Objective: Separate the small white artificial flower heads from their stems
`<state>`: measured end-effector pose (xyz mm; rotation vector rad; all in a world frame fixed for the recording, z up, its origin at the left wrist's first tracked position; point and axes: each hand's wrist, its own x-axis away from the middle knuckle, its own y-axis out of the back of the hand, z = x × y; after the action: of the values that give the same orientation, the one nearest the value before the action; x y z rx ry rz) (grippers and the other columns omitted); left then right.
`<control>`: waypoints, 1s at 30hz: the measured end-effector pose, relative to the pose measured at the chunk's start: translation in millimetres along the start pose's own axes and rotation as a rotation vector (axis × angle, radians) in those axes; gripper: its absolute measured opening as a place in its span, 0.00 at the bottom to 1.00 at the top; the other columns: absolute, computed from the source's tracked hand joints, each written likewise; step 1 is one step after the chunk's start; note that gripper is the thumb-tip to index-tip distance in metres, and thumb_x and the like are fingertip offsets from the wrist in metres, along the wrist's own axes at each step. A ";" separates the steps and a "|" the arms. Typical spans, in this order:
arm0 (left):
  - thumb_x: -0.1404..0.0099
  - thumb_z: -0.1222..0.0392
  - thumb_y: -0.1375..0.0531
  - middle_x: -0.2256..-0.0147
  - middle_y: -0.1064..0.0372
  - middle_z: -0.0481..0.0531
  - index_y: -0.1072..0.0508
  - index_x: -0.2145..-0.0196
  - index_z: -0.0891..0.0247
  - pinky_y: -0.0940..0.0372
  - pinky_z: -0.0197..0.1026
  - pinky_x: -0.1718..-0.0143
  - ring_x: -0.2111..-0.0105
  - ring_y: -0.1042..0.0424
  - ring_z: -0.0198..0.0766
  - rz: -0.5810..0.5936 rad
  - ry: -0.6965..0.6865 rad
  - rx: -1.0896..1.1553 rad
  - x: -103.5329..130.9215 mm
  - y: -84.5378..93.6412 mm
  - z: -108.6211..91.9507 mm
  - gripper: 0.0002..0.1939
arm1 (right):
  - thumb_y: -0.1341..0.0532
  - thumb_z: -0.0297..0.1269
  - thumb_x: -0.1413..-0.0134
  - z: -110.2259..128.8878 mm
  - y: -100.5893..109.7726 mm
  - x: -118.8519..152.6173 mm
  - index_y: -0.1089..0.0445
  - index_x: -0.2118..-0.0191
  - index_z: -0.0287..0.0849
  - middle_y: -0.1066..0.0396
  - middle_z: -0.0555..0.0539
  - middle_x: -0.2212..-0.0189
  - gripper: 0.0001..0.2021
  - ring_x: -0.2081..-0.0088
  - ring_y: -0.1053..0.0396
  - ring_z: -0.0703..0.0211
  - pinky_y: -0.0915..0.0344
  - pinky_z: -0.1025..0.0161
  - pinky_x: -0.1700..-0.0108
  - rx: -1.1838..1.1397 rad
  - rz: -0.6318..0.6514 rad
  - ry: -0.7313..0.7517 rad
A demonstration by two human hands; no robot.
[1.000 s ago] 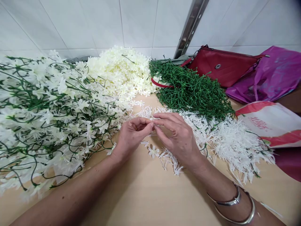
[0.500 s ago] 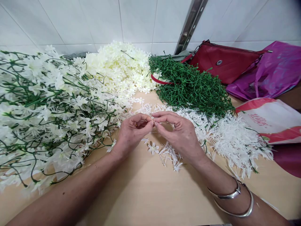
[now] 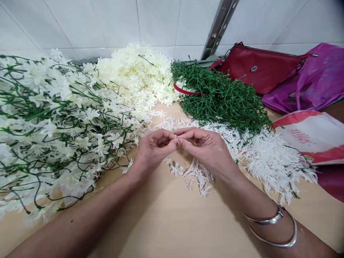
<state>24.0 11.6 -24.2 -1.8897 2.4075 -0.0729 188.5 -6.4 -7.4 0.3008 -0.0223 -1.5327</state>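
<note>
My left hand (image 3: 152, 150) and my right hand (image 3: 208, 147) meet fingertip to fingertip above the wooden table (image 3: 166, 222). Between the pinched tips sits a tiny white flower part (image 3: 176, 138), mostly hidden by the fingers. A single white flower (image 3: 176, 169) lies on the table just below the hands. A small cluster of white stamens (image 3: 197, 175) rests under my right hand. Two silver bangles (image 3: 271, 229) circle my right wrist.
Finished white-flower vines (image 3: 53, 118) pile at the left. A heap of cream petals (image 3: 137, 77) and a heap of green stems (image 3: 219, 98) lie at the back, with white stamens (image 3: 268, 157) spread at the right. A red purse (image 3: 258, 68), purple bag (image 3: 319, 79) and white-red bag (image 3: 309, 138) stand beyond.
Both hands stayed together at the same spot, with the fingers curling tighter around the small piece. The view shifted slightly.
</note>
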 end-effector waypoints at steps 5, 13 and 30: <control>0.43 0.61 0.34 0.74 0.28 0.47 0.24 0.70 0.65 0.38 0.33 0.69 0.73 0.32 0.31 0.035 -0.027 -0.023 -0.6 0.9 1.3 0.05 | 0.32 0.35 0.49 0.8 -1.4 0.4 0.21 0.70 0.45 0.19 0.45 0.58 0.02 0.57 0.22 0.54 0.29 0.51 0.47 0.057 -0.020 0.048; 0.45 0.63 0.36 0.75 0.31 0.46 0.27 0.73 0.64 0.40 0.33 0.71 0.74 0.35 0.30 0.057 -0.012 -0.084 0.4 0.1 -1.7 0.03 | 0.34 0.32 0.54 1.0 -9.6 2.5 0.25 0.74 0.43 0.20 0.44 0.59 0.02 0.57 0.22 0.54 0.27 0.50 0.49 -0.049 -0.052 -0.013; 0.41 0.63 0.35 0.74 0.29 0.46 0.26 0.70 0.65 0.39 0.33 0.70 0.73 0.33 0.30 0.057 -0.020 -0.021 0.1 1.1 2.6 0.04 | 0.32 0.34 0.49 -1.3 2.2 -1.1 0.22 0.69 0.44 0.19 0.44 0.56 0.02 0.55 0.21 0.53 0.30 0.48 0.45 0.063 0.017 0.041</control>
<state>23.1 11.8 -26.8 -1.8205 2.4565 -0.0254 190.8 -5.1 -8.0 0.3807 -0.0409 -1.5103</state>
